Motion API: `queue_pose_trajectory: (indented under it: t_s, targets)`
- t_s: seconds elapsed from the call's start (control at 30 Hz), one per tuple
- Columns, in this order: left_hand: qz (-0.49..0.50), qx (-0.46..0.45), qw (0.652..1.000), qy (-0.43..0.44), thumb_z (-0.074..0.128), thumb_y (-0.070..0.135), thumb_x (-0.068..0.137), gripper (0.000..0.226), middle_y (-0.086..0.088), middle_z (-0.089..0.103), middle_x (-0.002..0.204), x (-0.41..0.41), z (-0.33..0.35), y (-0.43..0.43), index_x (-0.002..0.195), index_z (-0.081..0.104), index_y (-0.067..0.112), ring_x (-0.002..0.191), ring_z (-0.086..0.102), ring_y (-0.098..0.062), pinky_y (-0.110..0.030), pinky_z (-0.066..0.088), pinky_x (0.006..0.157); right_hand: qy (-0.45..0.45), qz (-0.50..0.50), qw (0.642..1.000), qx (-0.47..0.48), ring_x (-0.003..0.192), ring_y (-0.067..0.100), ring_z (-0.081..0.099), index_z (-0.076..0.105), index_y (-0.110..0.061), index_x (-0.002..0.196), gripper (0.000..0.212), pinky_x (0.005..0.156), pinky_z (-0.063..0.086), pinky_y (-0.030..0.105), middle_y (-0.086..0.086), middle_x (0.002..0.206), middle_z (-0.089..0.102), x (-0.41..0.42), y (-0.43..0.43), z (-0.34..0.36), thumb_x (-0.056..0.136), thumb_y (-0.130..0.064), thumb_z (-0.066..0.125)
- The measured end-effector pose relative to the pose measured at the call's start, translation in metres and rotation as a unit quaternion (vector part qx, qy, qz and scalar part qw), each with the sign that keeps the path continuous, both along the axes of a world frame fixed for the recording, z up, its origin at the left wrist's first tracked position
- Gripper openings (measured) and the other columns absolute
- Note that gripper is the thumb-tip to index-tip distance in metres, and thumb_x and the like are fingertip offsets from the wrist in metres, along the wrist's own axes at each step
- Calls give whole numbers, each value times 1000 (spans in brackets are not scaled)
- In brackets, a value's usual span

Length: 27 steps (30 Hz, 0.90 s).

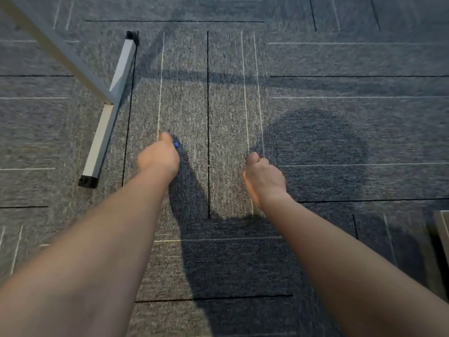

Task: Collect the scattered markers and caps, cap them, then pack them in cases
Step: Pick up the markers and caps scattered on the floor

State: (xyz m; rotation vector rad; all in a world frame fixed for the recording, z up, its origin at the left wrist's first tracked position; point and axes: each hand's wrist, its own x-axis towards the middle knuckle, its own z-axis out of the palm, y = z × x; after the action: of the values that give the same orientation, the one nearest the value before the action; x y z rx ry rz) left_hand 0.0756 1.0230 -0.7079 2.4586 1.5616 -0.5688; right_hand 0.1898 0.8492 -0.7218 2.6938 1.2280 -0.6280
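Both my bare forearms reach forward and down over the grey looped carpet tiles (226, 98), which are ruled with thin pale and dark lines. My left hand (158, 155) is seen from the back, blurred, its fingers curled round a small blue plastic piece (176, 144) that pokes out just beyond the knuckles, close above the carpet. Whether it is a cap or a marker tip I cannot tell. My right hand (263, 178) hangs nearby, fingers tucked under in a loose fist with nothing showing. To the left lies a square grey metal table foot (107, 117) with black end plugs.
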Motion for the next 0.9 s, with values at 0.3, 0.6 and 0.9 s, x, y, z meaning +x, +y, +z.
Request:
queue_pose_trajectory:
  t_s: [0.3, 0.6, 0.9]
  targets:
    - [-14, -95, 994, -43, 41, 21, 99, 19, 1, 51, 69, -50, 6, -84, 114, 39, 9, 54, 47, -11, -26, 33, 42, 137, -118, 983, 23, 74, 24, 59, 36, -3, 122, 24, 60, 48, 33, 11, 93, 60, -2, -5, 10, 100, -2, 26]
    - [175, -219, 952, -119, 39, 25, 98, 25, -10, 61, 97, -90, 60, -163, 107, 47, 3, 81, 55, -28, -33, 41, 67, 282, -281, 916, 55, 96, 24, 51, 54, -12, 97, 47, 97, 34, 39, 9, 107, 51, -60, -100, 62, 102, -35, 14]
    - [141, -235, 927, -254, 38, 23, 97, 28, -17, 62, 104, -69, 270, -251, 108, 51, 1, 92, 58, -32, -35, 42, 76, 241, -264, 911, 207, 101, 34, 56, 43, -3, 121, 29, 79, 38, 33, 19, 111, 58, -71, -186, 278, 102, -22, 31]
